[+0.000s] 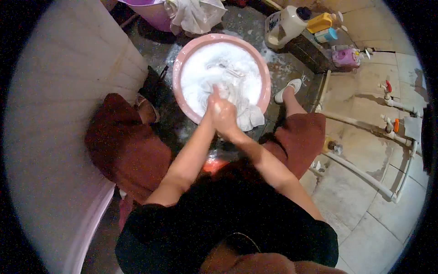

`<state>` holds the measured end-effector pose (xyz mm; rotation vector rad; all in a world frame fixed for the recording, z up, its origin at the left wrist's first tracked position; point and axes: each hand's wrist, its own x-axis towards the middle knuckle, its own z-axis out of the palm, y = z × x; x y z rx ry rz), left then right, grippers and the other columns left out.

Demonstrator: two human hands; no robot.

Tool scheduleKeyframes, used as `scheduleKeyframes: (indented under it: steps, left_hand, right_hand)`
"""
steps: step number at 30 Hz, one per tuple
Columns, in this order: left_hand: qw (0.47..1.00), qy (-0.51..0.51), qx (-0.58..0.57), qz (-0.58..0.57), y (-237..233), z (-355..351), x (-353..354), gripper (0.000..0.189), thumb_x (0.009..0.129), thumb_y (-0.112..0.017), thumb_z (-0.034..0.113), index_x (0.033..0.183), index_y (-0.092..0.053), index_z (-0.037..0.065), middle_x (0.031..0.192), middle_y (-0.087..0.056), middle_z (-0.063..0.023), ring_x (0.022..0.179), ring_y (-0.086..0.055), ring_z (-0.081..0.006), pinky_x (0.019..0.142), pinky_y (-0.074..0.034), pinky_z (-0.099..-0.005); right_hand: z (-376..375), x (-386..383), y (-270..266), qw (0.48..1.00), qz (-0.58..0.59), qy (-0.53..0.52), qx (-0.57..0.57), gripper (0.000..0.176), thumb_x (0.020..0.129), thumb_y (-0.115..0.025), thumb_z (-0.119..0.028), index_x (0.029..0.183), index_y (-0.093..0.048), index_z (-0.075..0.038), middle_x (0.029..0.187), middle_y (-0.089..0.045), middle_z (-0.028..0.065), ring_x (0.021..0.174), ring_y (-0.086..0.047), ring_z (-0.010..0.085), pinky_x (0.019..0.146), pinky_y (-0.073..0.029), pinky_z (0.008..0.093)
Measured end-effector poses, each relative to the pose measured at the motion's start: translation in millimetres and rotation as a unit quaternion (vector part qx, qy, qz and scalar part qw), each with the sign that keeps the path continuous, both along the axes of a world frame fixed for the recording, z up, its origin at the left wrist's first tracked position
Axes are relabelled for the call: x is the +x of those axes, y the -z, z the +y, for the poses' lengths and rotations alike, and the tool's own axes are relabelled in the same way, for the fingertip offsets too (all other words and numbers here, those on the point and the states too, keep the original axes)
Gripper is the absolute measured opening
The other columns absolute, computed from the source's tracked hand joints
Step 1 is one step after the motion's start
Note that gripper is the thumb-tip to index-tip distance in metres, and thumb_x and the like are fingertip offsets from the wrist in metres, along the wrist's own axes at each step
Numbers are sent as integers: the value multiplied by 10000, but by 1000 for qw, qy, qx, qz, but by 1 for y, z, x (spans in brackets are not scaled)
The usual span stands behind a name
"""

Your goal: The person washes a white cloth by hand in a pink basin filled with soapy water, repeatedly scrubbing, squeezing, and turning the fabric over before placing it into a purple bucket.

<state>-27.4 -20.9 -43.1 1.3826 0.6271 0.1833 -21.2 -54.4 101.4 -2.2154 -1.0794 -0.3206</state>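
A pink basin [178,73] full of white suds stands on the dark wet floor in front of me. A soaked white cloth [250,116] lies partly in the foam and hangs over the basin's near right rim. My right hand [225,115] is closed around the cloth at the near side. Pressed close against it, my left hand [214,101] also grips the cloth, with some of its fingers hidden by the foam and the other hand.
Behind the basin is a purple tub [153,16] with a pale cloth [194,16] draped over it. A large white jug [285,28], a yellow bottle [320,22] and a pink bottle [346,57] stand at the right. Pipes with a red-handled tap [388,86] line the tiled wall.
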Motion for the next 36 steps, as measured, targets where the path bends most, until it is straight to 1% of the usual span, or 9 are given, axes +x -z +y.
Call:
scheduleKeyframes:
  steps: [3, 6, 12, 15, 20, 22, 28, 33, 36]
  left_hand:
    - [950, -123, -286, 17, -50, -5, -10, 498, 925, -421, 375, 1226, -437, -22, 1127, -557, -106, 999, -534, -229, 853, -436, -351]
    - [870, -202, -450, 15, -85, 11, 1, 493, 923, -434, 367, 1211, -448, -33, 1135, -551, -105, 1022, -525, -216, 847, -440, -342]
    - [971, -203, 100, 76, -113, 73, 3, 322, 843, -560, 207, 963, -569, -92, 838, -634, -210, 765, -605, -296, 710, -459, -378]
    - [970, -207, 128, 8, -100, 46, 11, 275, 845, -527, 175, 939, -586, -77, 911, -623, -220, 869, -595, -305, 763, -442, -376]
    - [922, -125, -347, -116, -92, 18, 6, 236, 856, -510, 222, 740, -553, 21, 695, -515, -35, 641, -493, -145, 595, -427, -283]
    - [904, -81, -407, -99, -79, 16, 2, 274, 857, -512, 252, 684, -538, 41, 656, -477, -5, 610, -462, -115, 549, -414, -274]
    - [873, -230, -422, 82, -31, 37, 0, 607, 770, -641, 450, 1104, -488, -34, 980, -597, -168, 695, -599, -247, 563, -492, -314]
    - [888, -161, -408, 139, -76, 65, -13, 510, 900, -489, 184, 1298, -307, -78, 1204, -470, -219, 1133, -445, -273, 899, -404, -423]
    - [950, -208, -229, 37, 49, -6, 14, 484, 918, -449, 240, 1255, -369, -99, 1201, -478, -222, 1096, -467, -263, 898, -404, -366]
  right_hand:
    - [-6, 8, 45, 960, 244, -8, 135, 287, 846, -523, -217, 758, -601, 45, 736, -602, 250, 698, -592, 402, 608, -456, 446]
    - [-25, 88, 56, 899, 329, 258, -130, 514, 855, -489, -407, 815, -622, 88, 754, -578, 308, 724, -592, 413, 644, -444, 455]
    - [-52, 106, 6, 944, 284, 161, -54, 264, 859, -518, -219, 823, -631, 17, 793, -599, 236, 843, -585, 354, 767, -436, 392]
    - [-12, 74, -11, 960, 274, 29, 57, 227, 843, -543, -171, 977, -614, -3, 866, -606, 214, 903, -580, 303, 848, -421, 351]
    - [-15, 86, 19, 957, 271, -70, 71, 359, 818, -572, -147, 1150, -539, -15, 923, -621, 189, 917, -592, 258, 896, -417, 329]
    - [-23, 91, 20, 904, 385, -33, -184, 360, 837, -552, -166, 1146, -533, 17, 978, -625, 197, 908, -605, 253, 817, -447, 356]
    - [-8, 2, -15, 967, 156, -51, -195, 139, 763, -558, -94, 845, -547, 18, 825, -525, 214, 797, -524, 387, 692, -420, 452]
    - [-2, -36, 2, 976, 170, -91, -97, 164, 757, -586, -203, 765, -572, -40, 691, -543, 163, 659, -550, 359, 611, -442, 442]
    - [-8, 48, 50, 938, 208, 94, -260, 241, 780, -560, -262, 786, -616, -28, 740, -599, 190, 622, -589, 331, 547, -453, 429]
